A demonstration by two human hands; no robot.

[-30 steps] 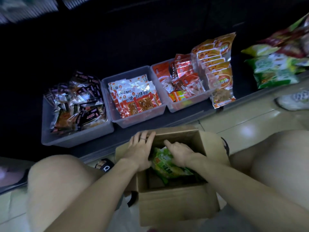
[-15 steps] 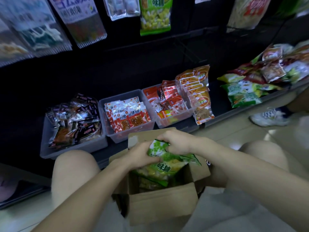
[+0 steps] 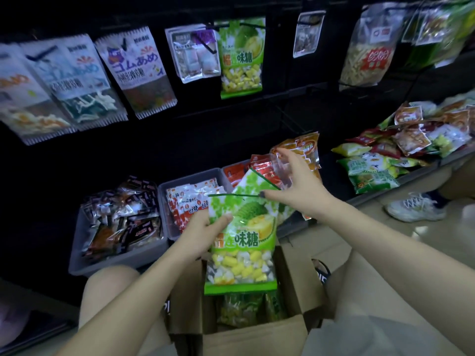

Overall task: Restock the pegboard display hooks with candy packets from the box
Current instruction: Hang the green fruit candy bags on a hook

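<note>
A green durian candy packet (image 3: 244, 237) with yellow and white sweets is held upright above the open cardboard box (image 3: 257, 337). My left hand (image 3: 205, 227) grips its left edge. A second green packet (image 3: 257, 183) leans behind it. My right hand (image 3: 300, 186) is at the tops of both, thumb on the upper edge and fingers spread behind the rear packet. More green packets (image 3: 241, 309) lie in the box. A matching packet (image 3: 241, 57) hangs on a pegboard hook (image 3: 241, 25) above.
Grey bins (image 3: 120, 258) of small snack packs sit on the low shelf behind the box. Other packets (image 3: 133, 73) hang at upper left, loose bags (image 3: 372, 170) lie on the right shelf. Another person's white shoe (image 3: 413, 206) stands at right. My knees flank the box.
Both hands have lifted the green packets out of the box and up toward the pegboard. My view has tilted up, and the hanging packets now show.
</note>
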